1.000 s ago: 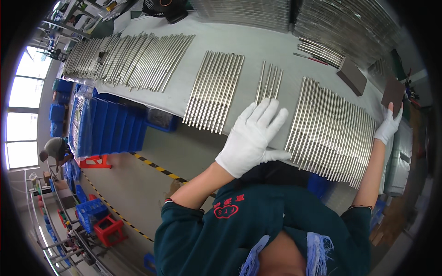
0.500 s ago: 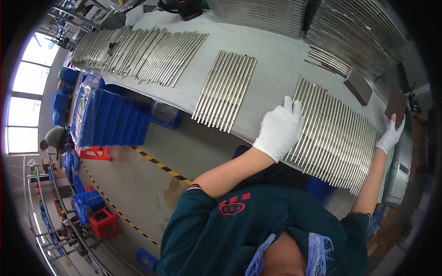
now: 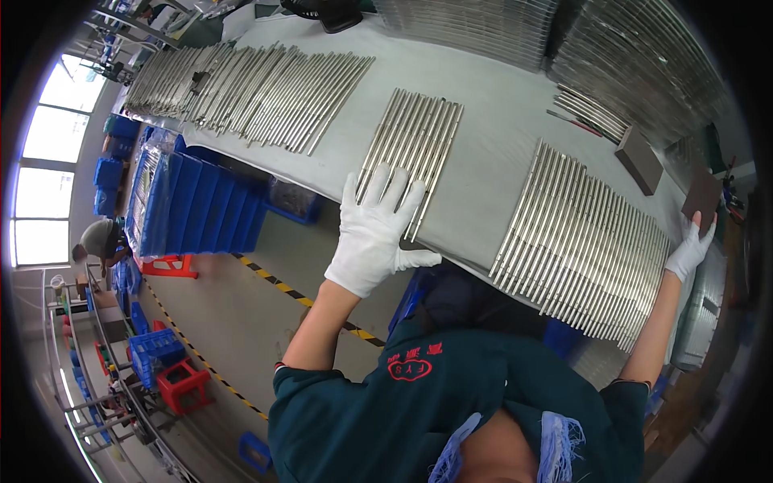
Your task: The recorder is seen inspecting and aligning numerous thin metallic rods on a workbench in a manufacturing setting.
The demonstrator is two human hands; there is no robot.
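My left hand [image 3: 372, 233], in a white glove, is spread wide over the near ends of a small row of silver metal rods [image 3: 419, 133] in the middle of the table. At the far right my right hand [image 3: 689, 251], gloved with bare fingertips, grips the lower edge of a thin brown rectangular block [image 3: 702, 191]. Between my arms lies a wider row of silver rods [image 3: 584, 241], side by side, their near ends jutting past the table edge. A second brown block [image 3: 640, 161] stands tilted on the table, left of the held one.
A large spread of rods [image 3: 250, 92] covers the table's left end. Plastic-wrapped stacks [image 3: 636, 64] line the back right, beside a few loose rods [image 3: 592, 111]. Blue bins [image 3: 201, 201] stand below on the left; a person [image 3: 101, 241] bends farther off.
My left hand has left the wide row and moved left onto the small row, its fingers now spread. My right hand stays at the brown block. The whole view has shifted slightly.
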